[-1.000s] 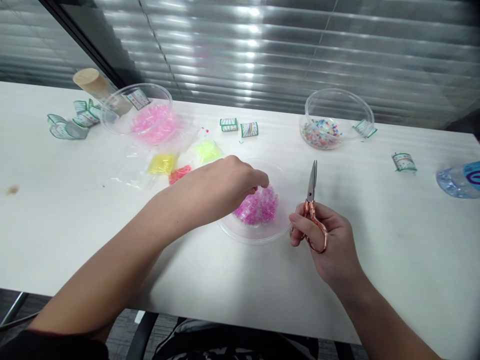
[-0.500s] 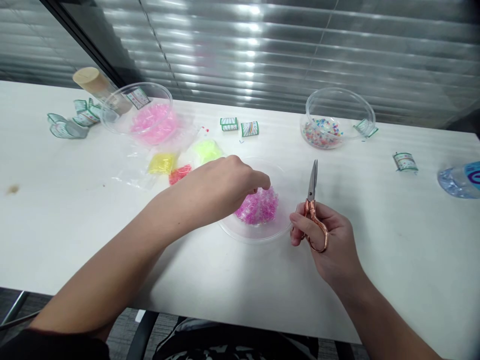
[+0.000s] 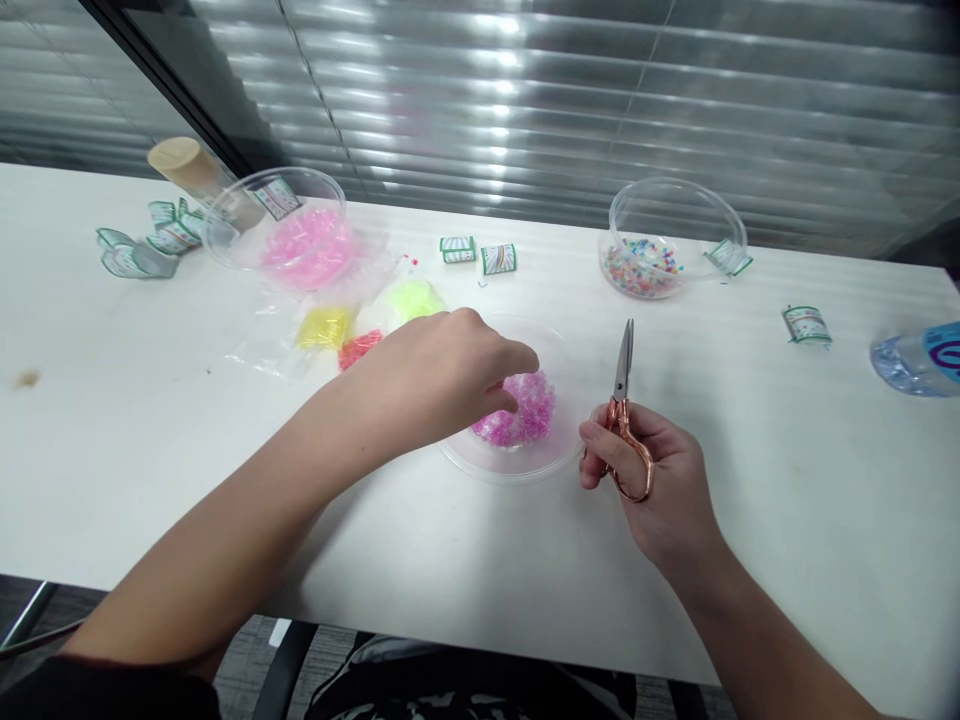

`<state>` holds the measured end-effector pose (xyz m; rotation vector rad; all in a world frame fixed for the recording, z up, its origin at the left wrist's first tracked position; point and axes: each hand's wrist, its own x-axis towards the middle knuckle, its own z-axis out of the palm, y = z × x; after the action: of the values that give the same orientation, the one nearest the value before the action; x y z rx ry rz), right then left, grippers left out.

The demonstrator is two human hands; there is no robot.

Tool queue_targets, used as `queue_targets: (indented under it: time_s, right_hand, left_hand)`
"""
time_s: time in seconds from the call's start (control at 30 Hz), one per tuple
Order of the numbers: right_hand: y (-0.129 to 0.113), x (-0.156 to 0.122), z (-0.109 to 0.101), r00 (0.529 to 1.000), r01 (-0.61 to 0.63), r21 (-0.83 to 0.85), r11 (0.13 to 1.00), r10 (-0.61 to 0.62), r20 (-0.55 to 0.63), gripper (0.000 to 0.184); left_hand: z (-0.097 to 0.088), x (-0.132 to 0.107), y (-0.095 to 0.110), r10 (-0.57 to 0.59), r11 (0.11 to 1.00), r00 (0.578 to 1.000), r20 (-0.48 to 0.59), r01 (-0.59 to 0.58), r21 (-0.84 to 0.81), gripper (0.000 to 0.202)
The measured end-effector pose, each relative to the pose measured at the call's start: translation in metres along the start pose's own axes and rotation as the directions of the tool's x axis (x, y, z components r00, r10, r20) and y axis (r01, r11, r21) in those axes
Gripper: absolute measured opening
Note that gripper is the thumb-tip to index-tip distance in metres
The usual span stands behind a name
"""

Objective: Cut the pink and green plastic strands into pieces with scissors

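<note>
My left hand (image 3: 457, 375) hovers over a clear round plastic bowl (image 3: 510, 467) that holds a heap of pink-purple shiny bits (image 3: 525, 415). Its thumb and index finger are apart, with nothing visible between them; the other fingers are mostly hidden. To the right of the bowl, my right hand (image 3: 652, 480) grips scissors (image 3: 624, 405) by their copper-coloured handles. The blades point away from me and look nearly closed.
Behind my left hand lie yellow (image 3: 324, 327), red (image 3: 360, 349) and lime-green (image 3: 415, 299) packets. Clear bowls of pink material (image 3: 311, 248) and multicoloured beads (image 3: 643, 268) stand farther back. Torn wrappers (image 3: 499, 259), a wooden-lidded jar (image 3: 191, 170) and a plastic bottle (image 3: 911, 362) are around.
The thumb and index finger of my left hand have spread apart above the bowl. My right hand keeps the scissors in much the same place.
</note>
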<state>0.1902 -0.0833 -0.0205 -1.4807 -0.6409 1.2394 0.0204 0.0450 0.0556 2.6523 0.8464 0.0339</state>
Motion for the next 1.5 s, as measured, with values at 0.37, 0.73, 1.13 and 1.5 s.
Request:
queue_targets:
  time_s: [0.37,0.73,1.13,1.5]
  right_hand:
    - [-0.012,0.012,-0.010,0.997,-0.045,-0.063,0.997,0.041,-0.062,0.069]
    - [0.010,0.043,-0.029,0.923,0.235,-0.587,0.775,-0.368,-0.116,0.040]
    - [0.009,0.050,-0.023,0.892,0.233,-0.810,0.539,-0.449,-0.043,0.018]
    - [0.008,0.051,-0.028,0.869,0.234,-0.872,0.430,-0.495,-0.011,0.026]
  left_hand:
    - [0.015,-0.004,0.007,0.138,0.988,0.987,-0.084,-0.131,0.078,0.033]
    - [0.006,-0.010,-0.013,-0.041,0.997,0.946,-0.321,0.059,0.047,0.031]
    - [0.035,-0.038,-0.088,-0.563,0.697,0.646,-0.515,0.706,0.125,0.037]
    - [0.036,-0.034,-0.101,-0.467,0.882,0.546,-0.695,0.345,-0.321,0.038]
